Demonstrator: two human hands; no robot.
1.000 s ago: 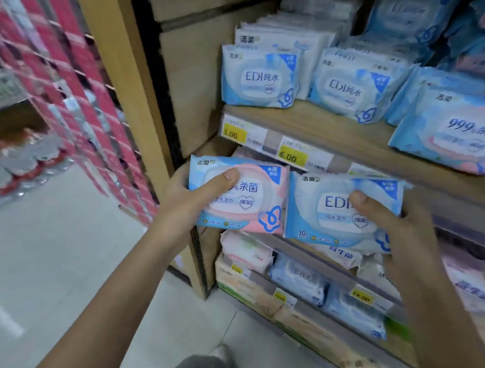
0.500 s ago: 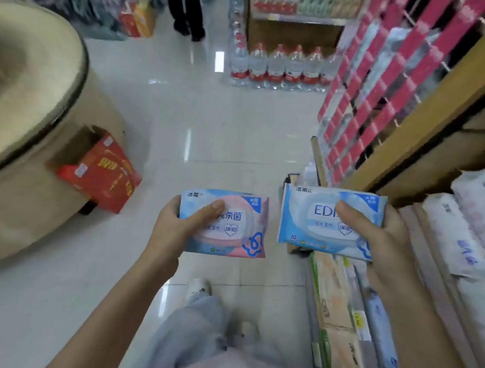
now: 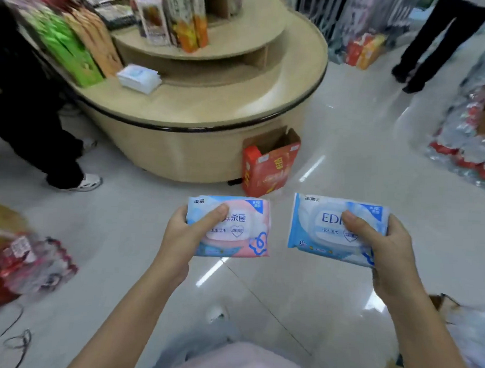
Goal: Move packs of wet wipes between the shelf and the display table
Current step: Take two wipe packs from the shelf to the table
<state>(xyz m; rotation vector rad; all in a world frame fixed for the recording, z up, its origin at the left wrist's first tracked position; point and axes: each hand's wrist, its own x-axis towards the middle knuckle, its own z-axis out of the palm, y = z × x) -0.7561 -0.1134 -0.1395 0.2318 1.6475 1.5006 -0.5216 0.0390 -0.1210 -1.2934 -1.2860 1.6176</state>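
Ahead and slightly left, across the glossy floor (image 3: 353,172), stands the round bench (image 3: 225,105). We hold both packs level, well short of it, long axes crosswise. Our left hand (image 3: 182,235), nearer the bench, has its grip closed round the pink pack (image 3: 245,231), thumb on top. Our right hand (image 3: 388,247) grips the blue pack (image 3: 321,229) likewise.

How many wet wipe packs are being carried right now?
2. The pink pack is in the left hand, the blue pack in the right hand. A blurred white pile on the round table may be more packs.
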